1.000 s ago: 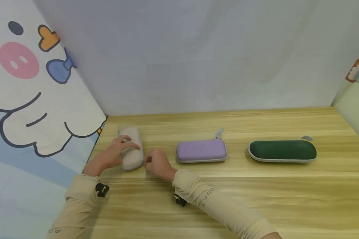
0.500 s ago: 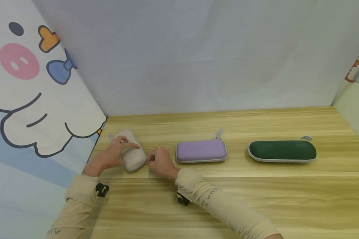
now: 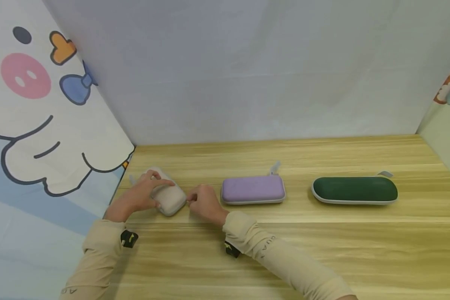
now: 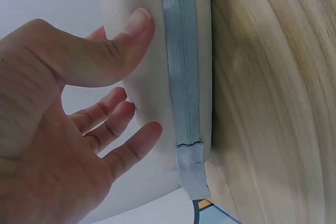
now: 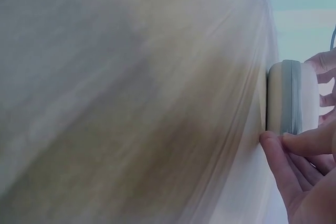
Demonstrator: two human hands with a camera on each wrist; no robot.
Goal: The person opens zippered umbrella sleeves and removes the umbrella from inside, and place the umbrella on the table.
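A beige hard-shell zippered case (image 3: 169, 199) lies slanted on the table at the left, with a blue-grey zipper band (image 4: 184, 82) round its side. My left hand (image 3: 146, 192) holds it from above, thumb against the near side and fingers reaching across the lid. At the band's far end a ribbed grey fabric tab (image 4: 192, 169) sticks out. My right hand (image 3: 206, 204) pinches with thumb and forefinger at the case's near right corner, on the zipper band. What sits between those fingertips is hidden.
A purple zippered case (image 3: 253, 189) lies just right of my right hand, its grey tab pointing back. Farther right is a longer green case (image 3: 354, 189). A pale backdrop (image 3: 270, 83) rises behind the wooden table (image 3: 303, 258), and a cartoon-printed sheet (image 3: 26, 158) borders the left.
The beige case has turned from nearly straight to slanted, its near end swinging right and its tab end left. My right hand moved slightly right with it; my left stayed in place.
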